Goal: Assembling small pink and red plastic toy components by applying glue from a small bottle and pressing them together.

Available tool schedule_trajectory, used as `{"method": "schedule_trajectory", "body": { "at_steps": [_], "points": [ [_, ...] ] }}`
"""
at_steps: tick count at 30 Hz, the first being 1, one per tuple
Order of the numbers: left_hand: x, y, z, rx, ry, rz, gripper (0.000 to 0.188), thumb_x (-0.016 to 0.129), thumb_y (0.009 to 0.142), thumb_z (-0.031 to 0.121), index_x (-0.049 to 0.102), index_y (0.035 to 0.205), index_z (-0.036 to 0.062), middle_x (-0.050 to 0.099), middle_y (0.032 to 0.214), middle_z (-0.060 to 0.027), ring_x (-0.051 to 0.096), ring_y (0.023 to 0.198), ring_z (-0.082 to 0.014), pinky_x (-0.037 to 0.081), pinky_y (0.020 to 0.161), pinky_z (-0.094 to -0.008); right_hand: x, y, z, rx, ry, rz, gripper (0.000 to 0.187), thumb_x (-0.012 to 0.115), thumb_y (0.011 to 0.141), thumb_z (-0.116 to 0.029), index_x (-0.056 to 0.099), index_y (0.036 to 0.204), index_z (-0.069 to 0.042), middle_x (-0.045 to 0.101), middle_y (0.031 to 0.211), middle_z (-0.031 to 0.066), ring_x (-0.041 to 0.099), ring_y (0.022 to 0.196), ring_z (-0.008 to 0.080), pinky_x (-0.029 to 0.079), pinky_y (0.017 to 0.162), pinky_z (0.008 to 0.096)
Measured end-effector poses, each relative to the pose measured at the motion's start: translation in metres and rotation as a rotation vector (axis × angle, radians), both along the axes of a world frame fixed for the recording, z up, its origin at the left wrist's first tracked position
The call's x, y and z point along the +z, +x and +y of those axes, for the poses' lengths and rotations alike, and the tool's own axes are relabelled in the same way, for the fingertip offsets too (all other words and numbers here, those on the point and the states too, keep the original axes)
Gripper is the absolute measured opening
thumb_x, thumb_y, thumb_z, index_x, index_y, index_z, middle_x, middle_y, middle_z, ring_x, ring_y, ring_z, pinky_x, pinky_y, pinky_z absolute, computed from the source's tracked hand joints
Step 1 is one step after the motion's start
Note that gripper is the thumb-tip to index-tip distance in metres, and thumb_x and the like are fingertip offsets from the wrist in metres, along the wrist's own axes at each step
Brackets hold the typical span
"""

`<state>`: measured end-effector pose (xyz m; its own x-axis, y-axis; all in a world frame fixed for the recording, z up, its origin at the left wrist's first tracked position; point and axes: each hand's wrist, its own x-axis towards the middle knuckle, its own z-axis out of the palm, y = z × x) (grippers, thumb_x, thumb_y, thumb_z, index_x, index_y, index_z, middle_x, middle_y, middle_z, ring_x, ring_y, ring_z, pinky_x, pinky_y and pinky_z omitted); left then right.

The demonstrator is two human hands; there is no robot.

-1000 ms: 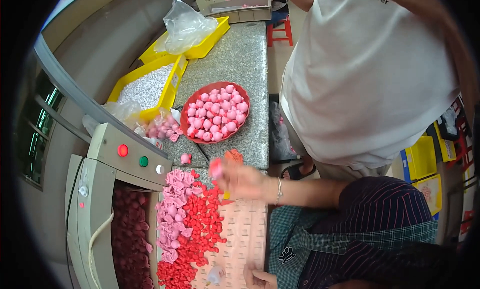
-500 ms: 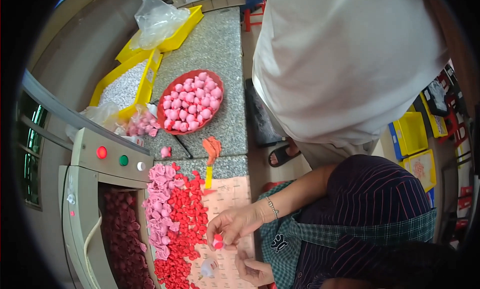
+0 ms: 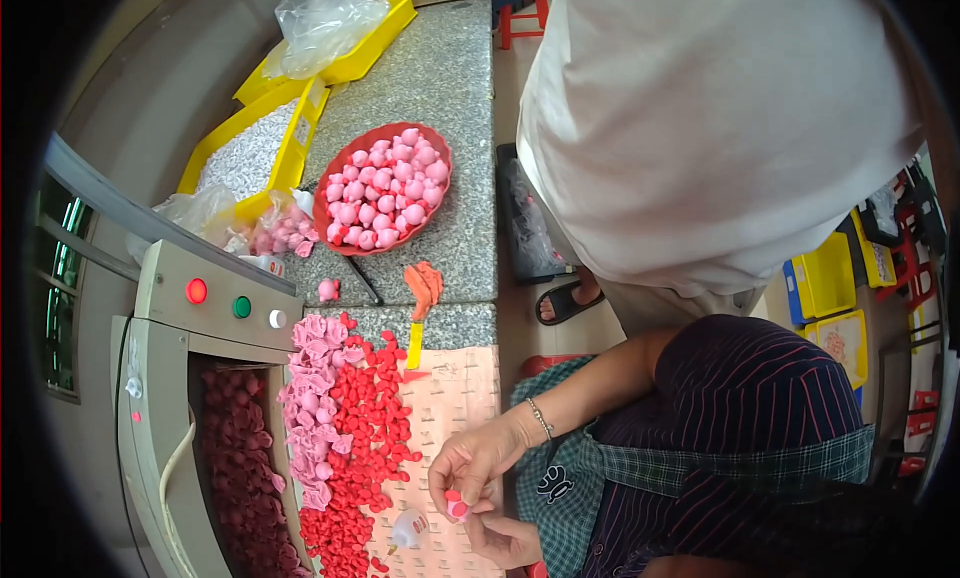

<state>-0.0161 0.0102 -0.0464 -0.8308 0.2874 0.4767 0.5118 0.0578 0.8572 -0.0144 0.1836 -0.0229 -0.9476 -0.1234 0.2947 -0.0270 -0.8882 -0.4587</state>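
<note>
My right hand [image 3: 472,468], the upper one with a bracelet, pinches a small pink-and-red piece [image 3: 457,505] above the pinkish printed sheet [image 3: 445,398]. Just below it my left hand [image 3: 505,538] has its fingers loosely apart, their tips close to that piece; I cannot tell if they touch it. A small clear squeeze bottle [image 3: 409,528] with a thin tip lies beside the hands. Loose red pieces [image 3: 370,408] are spread along the sheet's left side, with crinkled pink pieces [image 3: 315,378] beyond them.
A red basket [image 3: 323,221] of pink balls stands farther up the stone counter, near yellow trays [image 3: 297,148]. A grey machine [image 3: 165,288] with three buttons borders the left. An orange crumpled thing [image 3: 424,286] meets a yellow strip [image 3: 415,346]. A person in a white shirt [image 3: 700,128] stands close.
My right hand has moved slightly right and down with the pink-and-red piece, now closer to my left fingers. The view has shifted a little against the counter.
</note>
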Motion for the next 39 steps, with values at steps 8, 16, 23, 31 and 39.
{"method": "schedule_trajectory", "body": {
  "at_steps": [8, 16, 23, 31, 39],
  "points": [
    [0.003, 0.0, 0.005, -0.017, 0.019, 0.043, 0.019, 0.053, 0.098, 0.002, 0.057, 0.11, -0.0121, 0.068, 0.099, -0.0238, 0.069, 0.089, -0.0289, 0.058, 0.084, -0.0368, 0.004, 0.0, 0.003, 0.001, 0.007, -0.04, 0.031, 0.071, 0.089, -0.003, 0.06, 0.117, 0.005, 0.066, 0.104, 0.0109, 0.063, 0.08, 0.0134, 0.051, 0.07, 0.023],
    [0.002, -0.001, -0.001, -0.062, 0.016, 0.074, 0.02, 0.052, 0.098, 0.001, 0.057, 0.112, -0.0119, 0.067, 0.102, -0.0247, 0.069, 0.09, -0.0294, 0.057, 0.085, -0.0374, -0.003, -0.003, -0.001, 0.015, -0.012, -0.017, 0.032, 0.072, 0.087, -0.002, 0.062, 0.117, 0.003, 0.065, 0.111, 0.0094, 0.062, 0.099, 0.0129, 0.051, 0.085, 0.0264],
    [0.008, 0.003, 0.002, -0.044, 0.039, -0.001, 0.018, 0.05, 0.097, -0.008, 0.055, 0.114, -0.0128, 0.063, 0.113, -0.0261, 0.066, 0.1, -0.0309, 0.058, 0.088, -0.0389, 0.0, -0.004, 0.004, -0.03, -0.026, -0.168, 0.027, 0.066, 0.092, -0.005, 0.06, 0.118, 0.001, 0.065, 0.115, 0.0129, 0.067, 0.086, 0.0187, 0.055, 0.076, 0.0302],
    [0.018, 0.001, -0.007, -0.132, -0.125, -0.065, 0.023, 0.047, 0.098, -0.007, 0.047, 0.121, -0.0067, 0.056, 0.128, -0.0266, 0.064, 0.111, -0.0286, 0.052, 0.098, -0.0365, -0.001, -0.007, 0.006, -0.107, -0.033, -0.175, 0.025, 0.061, 0.097, -0.008, 0.056, 0.121, -0.004, 0.064, 0.116, 0.014, 0.068, 0.085, 0.0197, 0.05, 0.07, 0.0281],
    [0.044, 0.009, 0.004, 0.07, 0.221, -0.364, 0.023, 0.052, 0.099, 0.001, 0.05, 0.121, -0.0057, 0.059, 0.126, -0.025, 0.066, 0.106, -0.0263, 0.055, 0.091, -0.036, -0.002, -0.002, -0.001, -0.107, 0.062, -0.133, 0.028, 0.065, 0.095, -0.009, 0.056, 0.121, -0.004, 0.06, 0.125, 0.0206, 0.067, 0.086, 0.0204, 0.054, 0.076, 0.03]
  ]
}}
